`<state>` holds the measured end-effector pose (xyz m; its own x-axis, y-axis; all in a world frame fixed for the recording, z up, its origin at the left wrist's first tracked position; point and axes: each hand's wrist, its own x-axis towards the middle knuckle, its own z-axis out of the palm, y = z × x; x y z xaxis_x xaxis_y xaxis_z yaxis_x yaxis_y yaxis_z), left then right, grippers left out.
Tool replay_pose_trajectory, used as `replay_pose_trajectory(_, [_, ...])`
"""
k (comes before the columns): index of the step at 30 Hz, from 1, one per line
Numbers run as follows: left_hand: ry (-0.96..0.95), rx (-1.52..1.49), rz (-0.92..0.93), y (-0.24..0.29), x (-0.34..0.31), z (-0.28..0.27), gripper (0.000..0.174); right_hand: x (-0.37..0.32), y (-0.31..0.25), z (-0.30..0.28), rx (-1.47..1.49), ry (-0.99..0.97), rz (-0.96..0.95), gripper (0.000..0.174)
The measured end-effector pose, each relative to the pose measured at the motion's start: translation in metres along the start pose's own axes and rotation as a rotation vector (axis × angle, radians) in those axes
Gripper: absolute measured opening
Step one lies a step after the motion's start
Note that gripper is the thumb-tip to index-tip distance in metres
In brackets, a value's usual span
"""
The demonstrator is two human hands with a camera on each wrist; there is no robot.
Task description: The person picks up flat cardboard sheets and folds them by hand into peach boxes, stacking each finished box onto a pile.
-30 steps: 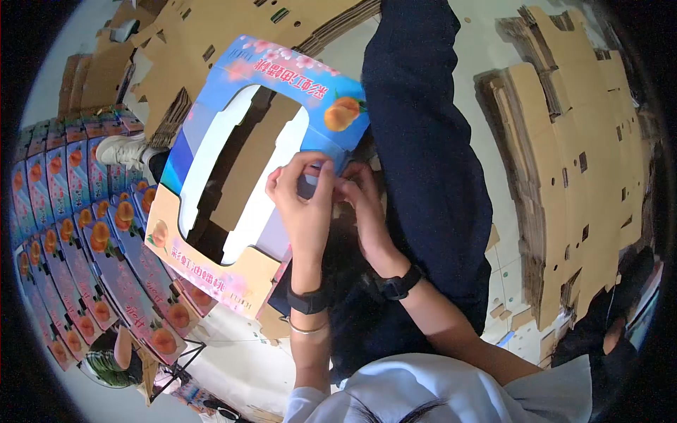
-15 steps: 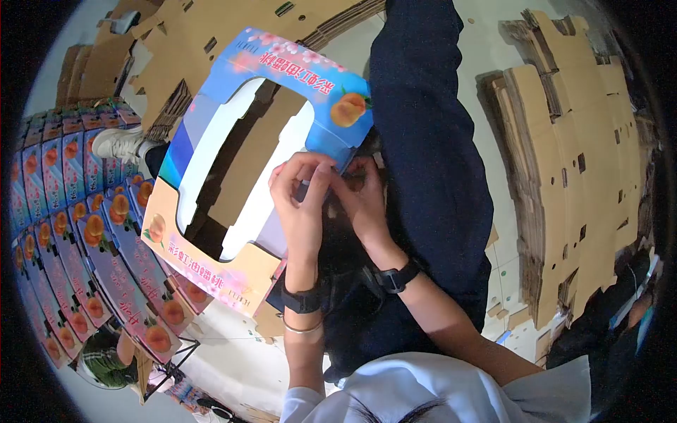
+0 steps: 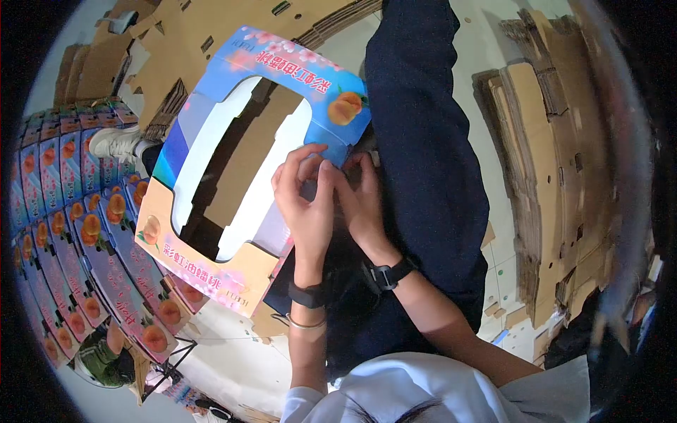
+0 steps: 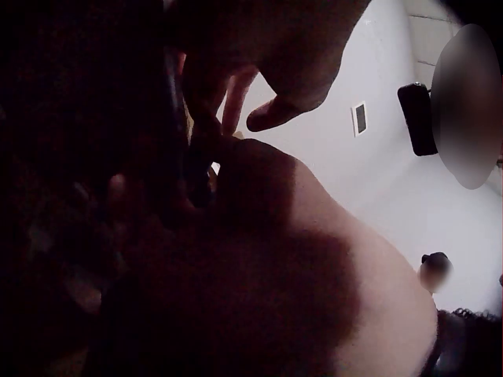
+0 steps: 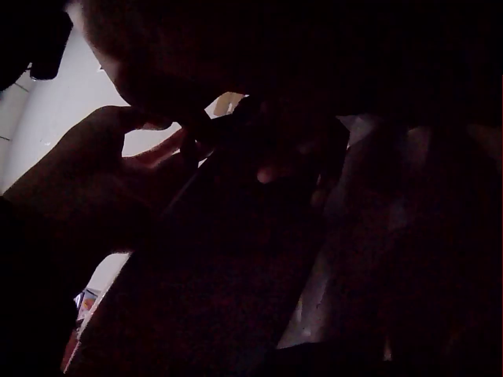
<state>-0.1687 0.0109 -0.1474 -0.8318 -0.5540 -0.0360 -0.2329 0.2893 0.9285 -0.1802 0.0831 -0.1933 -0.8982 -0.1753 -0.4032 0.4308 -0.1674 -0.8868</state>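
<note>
Apparently | left hand (image 3: 307, 204) and right hand (image 3: 363, 211), fingers curled, pinch carton (image 3: 282, 67) edge | bulk leftward of grip

So I'm counting 2 hands (image 3: 307, 204), 2 black wristbands (image 3: 308, 295), 1 bangle (image 3: 307, 325) and 1 printed box (image 3: 161, 201) with 1 big window and 2 rows of large lettering (image 3: 293, 68). There's also 1 white sneaker (image 3: 113, 143) next to the cartons (image 3: 116, 264), but those are packed too tight to count lol.
</note>
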Motion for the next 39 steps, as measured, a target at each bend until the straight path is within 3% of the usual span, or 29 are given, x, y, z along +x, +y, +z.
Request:
replay_pose_trajectory(7, [0.028, 0.063, 0.057, 0.0, 0.003, -0.001, 0.019, 0.007, -0.001, -0.003, -0.112, -0.033, -0.013, 0.038])
replay_pose_trajectory(9, [0.039, 0.139, 0.119, -0.001, 0.004, -0.001, 0.015, 0.008, -0.011, -0.004, -0.257, -0.044, -0.18, 0.038])
replay_pose_trajectory(12, [0.044, 0.278, 0.222, 0.005, 0.002, 0.0, 0.012, 0.009, -0.012, -0.001, -0.247, -0.047, -0.105, 0.039])
replay_pose_trajectory(16, [0.011, 0.331, 0.184, 0.004, 0.001, -0.001, 0.01, 0.009, -0.01, -0.002, -0.254, -0.058, -0.093, 0.038])
replay_pose_trajectory(18, [0.061, 0.333, 0.276, 0.001, 0.002, 0.003, 0.005, 0.011, 0.0, 0.0, -0.196, -0.011, -0.226, 0.038])
replay_pose_trajectory(22, [0.051, 0.356, 0.278, 0.005, 0.002, 0.004, 0.006, 0.011, 0.005, -0.003, -0.215, -0.036, -0.152, 0.038])
replay_pose_trajectory(25, [0.055, 0.371, 0.3, 0.003, 0.004, 0.004, 0.007, 0.014, 0.012, -0.003, -0.129, -0.071, -0.18, 0.037])
replay_pose_trajectory(27, [0.064, 0.377, 0.282, 0.001, 0.004, 0.004, 0.009, 0.015, 0.013, -0.003, -0.265, -0.03, -0.221, 0.036])
replay_pose_trajectory(31, [0.06, 0.375, 0.254, 0.001, 0.004, 0.005, 0.012, 0.013, 0.005, -0.004, -0.246, -0.051, -0.243, 0.036])
replay_pose_trajectory(34, [0.074, 0.372, 0.248, -0.005, 0.006, 0.008, 0.014, 0.016, 0.011, -0.005, -0.166, -0.108, -0.048, 0.038])
replay_pose_trajectory(36, [0.057, 0.388, 0.249, -0.006, 0.006, 0.005, 0.015, 0.017, 0.007, -0.001, -0.195, -0.082, -0.089, 0.04])
replay_pose_trajectory(37, [0.134, 0.375, 0.309, -0.013, 0.006, 0.004, 0.015, 0.018, 0.004, -0.002, -0.267, -0.079, -0.216, 0.043])
replay_pose_trajectory(39, [0.077, 0.345, 0.204, -0.008, 0.005, 0.001, 0.013, 0.016, 0.0, -0.003, -0.362, -0.069, -0.158, 0.044])
